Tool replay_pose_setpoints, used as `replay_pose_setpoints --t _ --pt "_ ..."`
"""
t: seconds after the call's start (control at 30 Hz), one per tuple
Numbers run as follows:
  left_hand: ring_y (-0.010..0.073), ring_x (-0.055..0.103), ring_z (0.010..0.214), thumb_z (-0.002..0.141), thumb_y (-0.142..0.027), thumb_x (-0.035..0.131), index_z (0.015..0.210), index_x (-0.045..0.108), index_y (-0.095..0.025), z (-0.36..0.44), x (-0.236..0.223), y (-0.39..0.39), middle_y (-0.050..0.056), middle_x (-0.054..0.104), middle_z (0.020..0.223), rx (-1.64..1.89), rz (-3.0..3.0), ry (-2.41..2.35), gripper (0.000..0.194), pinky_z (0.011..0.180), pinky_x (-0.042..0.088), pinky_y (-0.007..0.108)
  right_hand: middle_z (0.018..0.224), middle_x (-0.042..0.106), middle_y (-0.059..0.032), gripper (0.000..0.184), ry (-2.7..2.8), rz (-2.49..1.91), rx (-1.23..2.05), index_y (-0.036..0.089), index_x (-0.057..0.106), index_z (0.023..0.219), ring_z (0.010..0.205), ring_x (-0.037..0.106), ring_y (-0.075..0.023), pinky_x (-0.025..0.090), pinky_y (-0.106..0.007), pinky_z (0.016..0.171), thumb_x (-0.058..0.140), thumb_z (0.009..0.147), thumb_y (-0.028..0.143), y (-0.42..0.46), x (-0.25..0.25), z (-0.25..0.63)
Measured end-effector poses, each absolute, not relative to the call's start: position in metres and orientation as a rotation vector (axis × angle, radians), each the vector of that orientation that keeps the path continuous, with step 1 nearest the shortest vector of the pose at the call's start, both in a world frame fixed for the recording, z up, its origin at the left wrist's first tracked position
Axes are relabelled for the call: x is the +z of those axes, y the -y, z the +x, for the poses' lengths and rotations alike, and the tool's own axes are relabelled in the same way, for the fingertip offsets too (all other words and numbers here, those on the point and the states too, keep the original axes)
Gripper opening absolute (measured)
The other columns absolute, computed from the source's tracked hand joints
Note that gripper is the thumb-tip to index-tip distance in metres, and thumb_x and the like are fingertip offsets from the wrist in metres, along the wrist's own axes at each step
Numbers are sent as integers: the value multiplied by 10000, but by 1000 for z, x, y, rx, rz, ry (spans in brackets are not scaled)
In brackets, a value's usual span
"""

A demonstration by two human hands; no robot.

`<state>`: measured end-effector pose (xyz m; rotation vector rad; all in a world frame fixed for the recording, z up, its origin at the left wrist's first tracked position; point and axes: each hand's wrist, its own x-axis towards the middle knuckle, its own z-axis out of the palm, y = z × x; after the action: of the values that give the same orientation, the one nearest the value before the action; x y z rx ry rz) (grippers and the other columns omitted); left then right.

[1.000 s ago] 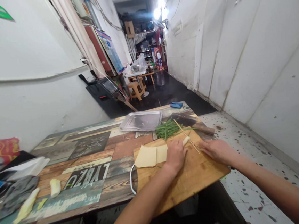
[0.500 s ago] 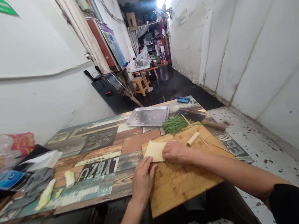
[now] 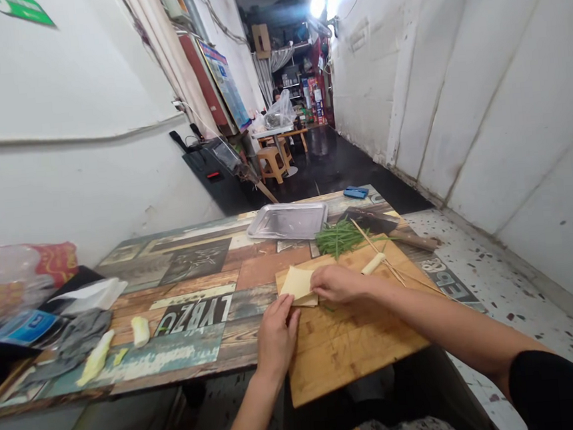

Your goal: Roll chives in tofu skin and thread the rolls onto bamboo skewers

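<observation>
A small stack of pale yellow square sheets [image 3: 296, 284] lies at the far left of a wooden cutting board [image 3: 348, 343]. My right hand [image 3: 336, 283] rests on the sheets' right edge, fingers closed in a pinch on the top sheet. My left hand [image 3: 276, 340] lies at the stack's near edge, fingers together touching it. A rolled sheet on thin wooden skewers [image 3: 373, 263] sits further right on the board. A pile of green chives [image 3: 339, 237] lies behind it.
A metal tray [image 3: 287, 221] stands at the table's far side, a cleaver [image 3: 375, 224] and a blue object [image 3: 355, 191] to its right. Peeled vegetable pieces [image 3: 140, 330], a grey cloth [image 3: 76, 334] and plastic bags [image 3: 6, 286] crowd the left end. A corridor with stools runs beyond.
Both hands left the skewered roll and moved left to the stack of sheets. The right hand now pinches the top sheet, which has started to lift and fold.
</observation>
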<state>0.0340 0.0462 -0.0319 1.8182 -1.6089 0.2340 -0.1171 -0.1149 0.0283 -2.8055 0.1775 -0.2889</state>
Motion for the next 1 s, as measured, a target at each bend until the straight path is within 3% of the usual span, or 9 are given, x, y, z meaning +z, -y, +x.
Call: replay_pose_setpoints --t 0.13,0.27,0.43,0.5,0.63,0.73,0.83,1.0 --pt "254 623 1055 896 -230 530 1142 639 -126 33 -27 -45 142 663 1145 248 1811 1606 288 920 527 432 765 716 -37 170 -462 -2580 -231 134 747 778 699 587 -132 357 -213 618 579 756 117 119 32 -108" --pt "255 600 1092 914 -250 517 1204 591 -145 30 -18 -43 134 642 1181 294 1797 1559 317 932 513 424 766 716 -40 226 -640 -2470 -310 106 742 848 698 608 -134 375 -199 588 527 843 178 129 43 -108" --pt "275 490 1242 914 -257 530 1439 336 -159 8 -4 -47 175 522 1341 443 1785 1514 568 1011 444 454 921 710 -69 238 -399 -2398 -716 132 701 883 863 623 -150 456 -245 788 486 904 231 128 62 -154" --pt "287 417 1315 902 -262 548 1459 298 -161 -7 0 -52 190 450 1407 476 1740 1671 619 1045 408 462 886 698 -62 274 -39 -2499 -614 157 684 840 875 611 -145 455 -268 829 438 936 230 116 61 -183" --pt "272 362 1364 908 -238 529 1375 449 -207 -30 -1 -53 134 436 1442 500 1504 2134 475 1096 340 448 938 684 -73 328 237 -2569 -272 172 651 831 984 587 -141 455 -290 889 354 968 192 86 41 -232" --pt "208 487 1251 940 -217 479 1228 565 -203 -36 -5 -49 75 587 1288 438 1340 2289 300 1086 351 411 982 691 -89 279 226 -2563 -290 162 661 879 1056 584 -159 427 -333 962 401 965 215 78 31 -250" --pt "183 570 1081 950 -232 468 1084 605 -183 -37 -7 -47 56 651 1135 343 1260 2357 198 979 437 378 1045 695 -82 233 168 -2529 -273 177 684 974 1049 607 -152 444 -297 940 479 953 285 99 35 -249" --pt "172 572 871 935 -231 479 933 587 -180 -38 8 -55 32 645 930 271 1313 2455 119 830 474 354 1035 680 -104 225 -592 -2824 -339 162 700 1048 1010 613 -221 469 -316 859 571 890 256 178 52 -207"
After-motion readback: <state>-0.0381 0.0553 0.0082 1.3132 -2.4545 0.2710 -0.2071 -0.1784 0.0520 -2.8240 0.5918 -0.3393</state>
